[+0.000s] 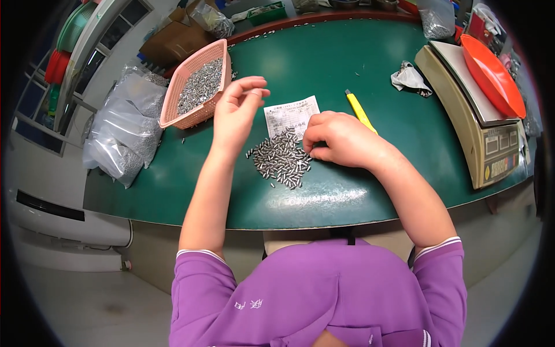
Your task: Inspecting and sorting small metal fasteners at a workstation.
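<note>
A loose pile of small shiny metal pins [280,159] lies on the green tabletop in front of me. My right hand [338,139] is at the pile's right edge, fingers curled down and thumb bent in; whatever is between the fingertips is too small to make out. Raised beside the pink basket [167,118], my left hand [238,107] has its fingers loosely bent and apart from the thumb, with nothing visible in it. Similar metal pieces [200,87] fill much of that basket. A printed paper slip [292,114] lies just beyond the pile, partly behind my right hand.
A yellow utility knife [360,113] lies beyond my right hand. At the right stands a weighing scale [471,115] with an orange tray [491,75], beside a crumpled white bag [410,78]. Plastic bags of metal pieces [127,118] and a cardboard box [176,40] are at the left.
</note>
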The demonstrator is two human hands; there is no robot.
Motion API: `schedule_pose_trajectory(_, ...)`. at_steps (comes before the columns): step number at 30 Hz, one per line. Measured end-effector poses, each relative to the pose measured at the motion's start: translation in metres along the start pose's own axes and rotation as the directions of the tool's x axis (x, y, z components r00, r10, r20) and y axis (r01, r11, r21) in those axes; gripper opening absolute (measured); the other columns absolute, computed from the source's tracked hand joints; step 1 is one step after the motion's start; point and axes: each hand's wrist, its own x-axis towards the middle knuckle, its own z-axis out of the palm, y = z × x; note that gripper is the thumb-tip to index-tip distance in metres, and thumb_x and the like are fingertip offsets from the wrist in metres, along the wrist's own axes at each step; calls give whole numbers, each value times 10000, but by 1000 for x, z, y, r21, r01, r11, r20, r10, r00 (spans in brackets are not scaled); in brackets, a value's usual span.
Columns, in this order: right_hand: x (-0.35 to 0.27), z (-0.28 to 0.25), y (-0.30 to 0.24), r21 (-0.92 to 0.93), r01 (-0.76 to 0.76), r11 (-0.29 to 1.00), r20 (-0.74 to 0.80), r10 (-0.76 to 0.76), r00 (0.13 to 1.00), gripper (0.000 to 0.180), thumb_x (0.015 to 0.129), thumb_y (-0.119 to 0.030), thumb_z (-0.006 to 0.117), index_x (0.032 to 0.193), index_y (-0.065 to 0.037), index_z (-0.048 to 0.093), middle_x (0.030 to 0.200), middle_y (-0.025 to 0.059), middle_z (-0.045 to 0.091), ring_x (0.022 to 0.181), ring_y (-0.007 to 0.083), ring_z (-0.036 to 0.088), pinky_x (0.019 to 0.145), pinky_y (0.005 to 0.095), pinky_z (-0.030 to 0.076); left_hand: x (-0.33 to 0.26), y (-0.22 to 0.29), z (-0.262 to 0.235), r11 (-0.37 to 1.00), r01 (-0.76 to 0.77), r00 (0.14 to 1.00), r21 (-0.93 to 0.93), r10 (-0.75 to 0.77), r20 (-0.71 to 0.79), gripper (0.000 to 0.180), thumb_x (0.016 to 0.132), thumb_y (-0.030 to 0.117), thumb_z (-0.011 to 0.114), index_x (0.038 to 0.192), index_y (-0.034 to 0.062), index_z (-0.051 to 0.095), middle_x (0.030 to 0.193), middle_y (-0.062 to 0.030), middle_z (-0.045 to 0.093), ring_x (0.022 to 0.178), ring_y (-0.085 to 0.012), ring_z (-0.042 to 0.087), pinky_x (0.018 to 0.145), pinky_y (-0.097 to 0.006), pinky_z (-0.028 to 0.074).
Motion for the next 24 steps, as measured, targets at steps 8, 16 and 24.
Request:
schedule_pose_trajectory(8,-1,9,4,-52,15,999,-8,-16,1000,73,708,-105,672,762,-78,632,834,80,595,848,280,583,750,385,475,-15,-31,11,998,0,999,-65,-3,-47,134,910,43,530,1026,21,594,1022,-28,596,864,-102,601,753,-232,475)
schedule_pose_trajectory(16,2,6,3,-54,-36,998,-88,31,996,84,749,-91,645,817,-59,608,854,92,577,884,283,560,774,388,459,-25,-21,16,989,130,988,-73,-124,90,108,908,51,541,1004,21,578,910,-20,601,784,-79,586,692,-214,474)
schedule_pose_trajectory(24,9,5,3,186,42,982,-383,33,923,78,800,-63,642,865,-59,598,894,61,564,890,225,545,792,336,450,-34,-3,22,779,548,789,-304,-362,496,205,901,138,603,1058,29,530,950,-46,604,775,-84,573,660,-207,481)
